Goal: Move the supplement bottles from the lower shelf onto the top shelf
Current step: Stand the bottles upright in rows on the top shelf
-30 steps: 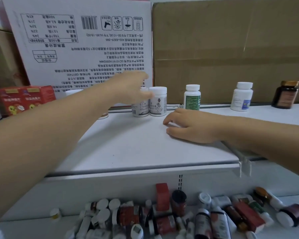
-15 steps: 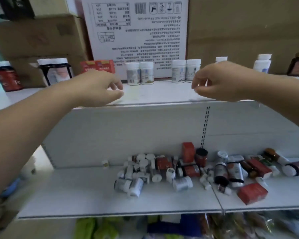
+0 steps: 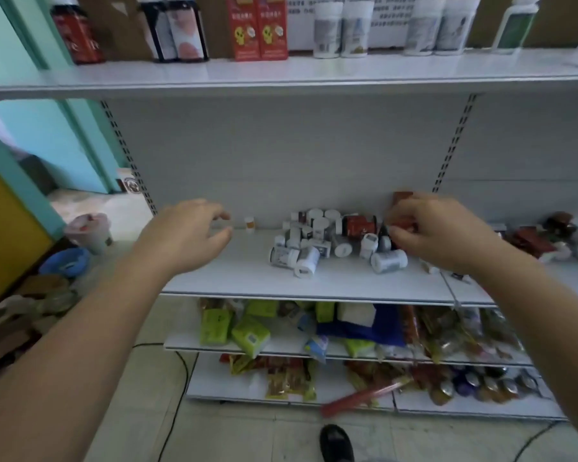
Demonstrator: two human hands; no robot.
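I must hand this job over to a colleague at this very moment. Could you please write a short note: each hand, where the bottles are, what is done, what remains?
Left hand: fingers relaxed, holds nothing, over the lower shelf, left of the pile.
Right hand: fingers curled at a red item in the pile; a real grip cannot be confirmed.
Done: several white bottles stand upright on the top shelf.
Left: the pile lying on the lower shelf, one small bottle standing apart, and more items at the right end.
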